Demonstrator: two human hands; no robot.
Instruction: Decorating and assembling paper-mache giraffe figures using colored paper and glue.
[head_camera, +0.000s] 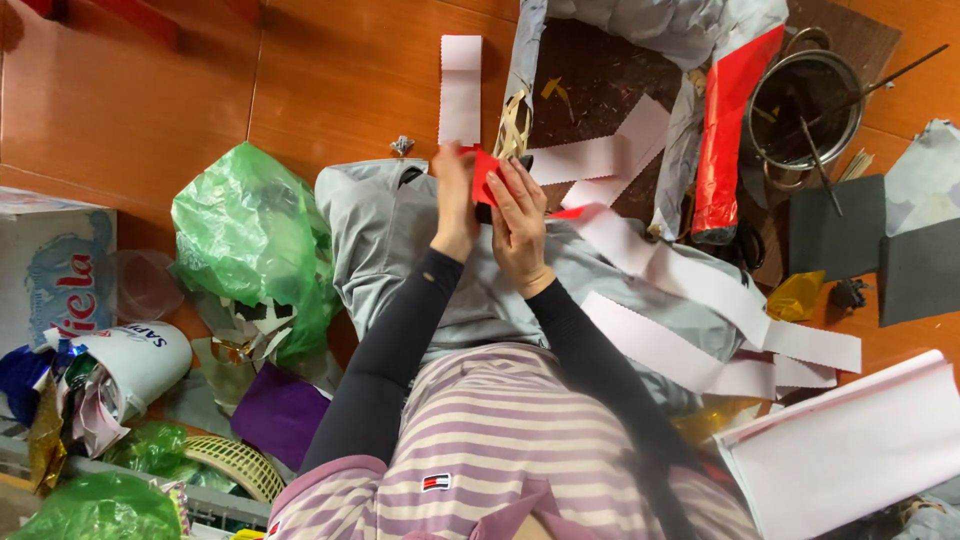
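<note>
A small piece of red paper (484, 172) is held between both my hands above my lap. My left hand (455, 200) pinches its left edge with the fingers closed. My right hand (520, 225) grips its right side, and a dark object shows just under that hand; I cannot tell what it is. Both arms wear black sleeves. White paper strips with zigzag edges (690, 300) lie over my grey trousers (380, 230) to the right. One more white strip (460, 90) lies on the wooden floor beyond my hands.
A green plastic bag (245, 235) sits to the left, with purple paper (280, 415) and a white bucket (140, 360) of scraps nearer me. To the right are a red foil roll (730, 130), a metal pot (805, 110), grey sheets (880, 250) and large white paper (850, 450).
</note>
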